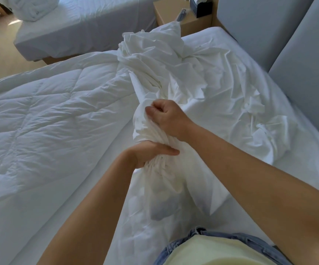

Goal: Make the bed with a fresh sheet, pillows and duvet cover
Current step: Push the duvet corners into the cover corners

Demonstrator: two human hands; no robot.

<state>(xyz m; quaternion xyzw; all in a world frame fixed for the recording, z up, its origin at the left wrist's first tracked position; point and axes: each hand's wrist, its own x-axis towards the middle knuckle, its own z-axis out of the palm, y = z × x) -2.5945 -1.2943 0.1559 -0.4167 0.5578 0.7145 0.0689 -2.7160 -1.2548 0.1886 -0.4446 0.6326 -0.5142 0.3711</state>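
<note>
While bunched — duvet cover (175, 79) within left fingers (164, 150); within right fingers (159, 106), further along

Soft, even daylight fills the room, with a bright sun patch on the floor (14, 22) at upper left. The white duvet (40, 111) reads faintly blue under gentle shadows. Wide-angle distortion bends the edges, and fine detail is slightly smeared.

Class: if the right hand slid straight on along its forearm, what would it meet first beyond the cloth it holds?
Probably the quilted duvet spread beyond the right hand; depth is unclear.
</note>
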